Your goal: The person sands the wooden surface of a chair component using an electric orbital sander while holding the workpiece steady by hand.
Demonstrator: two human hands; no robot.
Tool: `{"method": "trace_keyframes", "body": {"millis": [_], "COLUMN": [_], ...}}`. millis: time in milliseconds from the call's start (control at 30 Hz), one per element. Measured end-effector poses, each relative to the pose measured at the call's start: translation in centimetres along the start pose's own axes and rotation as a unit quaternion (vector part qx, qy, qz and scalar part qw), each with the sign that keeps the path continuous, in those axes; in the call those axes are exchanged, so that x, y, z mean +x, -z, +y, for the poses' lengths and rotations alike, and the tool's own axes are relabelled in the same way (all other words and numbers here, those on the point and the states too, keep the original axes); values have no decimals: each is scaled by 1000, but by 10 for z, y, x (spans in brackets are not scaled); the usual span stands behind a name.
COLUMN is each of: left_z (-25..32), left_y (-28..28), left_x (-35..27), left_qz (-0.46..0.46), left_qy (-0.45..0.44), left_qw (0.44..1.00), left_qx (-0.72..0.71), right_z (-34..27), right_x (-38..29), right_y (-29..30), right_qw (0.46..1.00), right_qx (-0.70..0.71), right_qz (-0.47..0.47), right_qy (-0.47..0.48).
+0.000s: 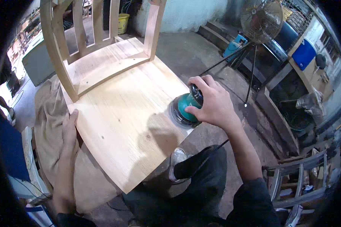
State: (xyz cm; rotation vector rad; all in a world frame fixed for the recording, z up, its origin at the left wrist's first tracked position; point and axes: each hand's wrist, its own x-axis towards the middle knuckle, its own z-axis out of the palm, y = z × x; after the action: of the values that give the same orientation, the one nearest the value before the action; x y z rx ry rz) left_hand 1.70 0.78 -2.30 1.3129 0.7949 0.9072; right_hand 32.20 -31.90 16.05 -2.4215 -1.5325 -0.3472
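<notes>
In front of me is a pale wooden chair with its broad, flat seat (125, 119) facing up and its slatted backrest (86, 31) at the far side. My right hand (216, 102) grips the top of a teal and black random orbital sander (186, 109), whose round base is at the seat's right edge. A power cord (207, 159) hangs below my forearm. My left hand (70, 127) holds the seat's left edge, thumb on top; its other fingers are mostly hidden.
A beige cloth (48, 110) lies under and left of the chair. A pedestal fan (261, 22) with splayed legs stands at the upper right near a blue gas cylinder (234, 46). Wooden frames (298, 178) are at the lower right. A yellow bucket (123, 23) stands behind the backrest.
</notes>
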Motion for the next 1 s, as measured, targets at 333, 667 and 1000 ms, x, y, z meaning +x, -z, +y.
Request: {"method": "trace_keyframes", "body": {"millis": [333, 667, 1000], "left_z": [11, -1, -1], "left_y": [2, 12, 2], "left_x": [-4, -8, -2], "left_qz": [-45, -27, -27], "left_qy": [33, 50, -8], "left_qw": [995, 998, 999], "left_qx": [-79, -20, -19], "right_z": [4, -9, -15], "right_x": [87, 14, 106], "right_y": [-23, -6, -39], "right_qw": [998, 998, 997], "right_qx": [-43, -33, -54], "right_qz": [14, -38, 41], "right_qy": [-31, -26, -31]}}
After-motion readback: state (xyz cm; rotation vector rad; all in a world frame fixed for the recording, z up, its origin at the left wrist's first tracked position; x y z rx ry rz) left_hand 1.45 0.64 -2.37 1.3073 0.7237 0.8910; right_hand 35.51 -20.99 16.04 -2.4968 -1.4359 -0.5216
